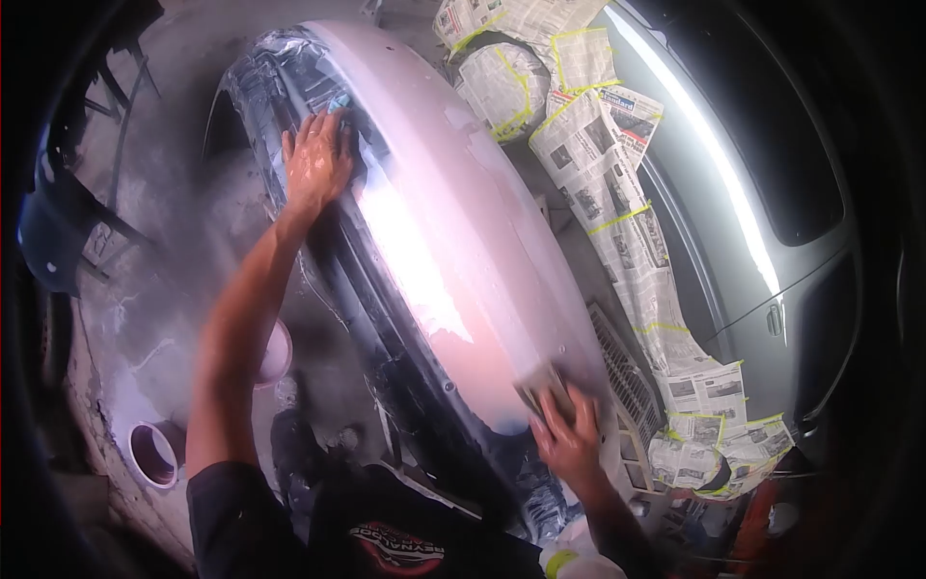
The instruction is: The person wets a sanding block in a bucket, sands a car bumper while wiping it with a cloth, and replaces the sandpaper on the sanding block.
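Observation:
A long pinkish-white car bumper lies diagonally before me, with a dark lower strip along its left side. My left hand rests on the dark, wrinkled covering near the bumper's far end; a small light-blue piece shows at its fingertips, and whether the hand grips it is unclear. At the near end, my right hand holds a flat brownish block against the wet pink surface, fingers over its edge.
A grey car stands on the right, its edge masked with newspaper and yellow tape. A grille-like panel lies between car and bumper. Round containers stand on the floor at the lower left. Dark panels are at the far left.

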`<move>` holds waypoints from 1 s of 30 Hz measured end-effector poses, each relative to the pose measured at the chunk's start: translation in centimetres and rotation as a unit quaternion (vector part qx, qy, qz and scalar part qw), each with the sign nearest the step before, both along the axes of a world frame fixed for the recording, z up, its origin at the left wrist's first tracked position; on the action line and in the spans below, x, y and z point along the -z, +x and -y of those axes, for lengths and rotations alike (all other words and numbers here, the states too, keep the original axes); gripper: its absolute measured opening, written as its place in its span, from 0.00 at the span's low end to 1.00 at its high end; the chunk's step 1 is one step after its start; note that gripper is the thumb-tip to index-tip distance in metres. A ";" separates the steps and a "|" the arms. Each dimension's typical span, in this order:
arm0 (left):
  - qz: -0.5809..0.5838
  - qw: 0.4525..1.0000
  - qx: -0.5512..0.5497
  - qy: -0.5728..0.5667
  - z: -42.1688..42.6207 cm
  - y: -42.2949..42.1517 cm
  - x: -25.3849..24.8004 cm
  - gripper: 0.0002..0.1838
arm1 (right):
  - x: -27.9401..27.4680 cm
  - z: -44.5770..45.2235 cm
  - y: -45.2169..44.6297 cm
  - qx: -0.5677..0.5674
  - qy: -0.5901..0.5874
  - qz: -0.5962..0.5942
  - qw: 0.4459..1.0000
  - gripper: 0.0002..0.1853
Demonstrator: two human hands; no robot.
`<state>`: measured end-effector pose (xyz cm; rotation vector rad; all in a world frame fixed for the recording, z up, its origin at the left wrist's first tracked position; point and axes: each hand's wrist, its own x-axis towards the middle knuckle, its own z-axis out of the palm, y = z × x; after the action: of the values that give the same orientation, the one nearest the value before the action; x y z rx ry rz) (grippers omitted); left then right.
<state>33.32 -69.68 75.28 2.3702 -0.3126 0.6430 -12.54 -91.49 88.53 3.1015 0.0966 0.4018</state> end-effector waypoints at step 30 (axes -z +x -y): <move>-0.064 0.997 0.004 -0.034 -0.8 -1.3 -0.9 0.32 | 0.1 -4.8 22.5 -0.086 0.058 0.044 0.994 0.24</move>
<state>31.99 -68.92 76.22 2.3319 -0.2403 0.4870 10.00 -86.70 88.40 3.1941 0.3547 0.5668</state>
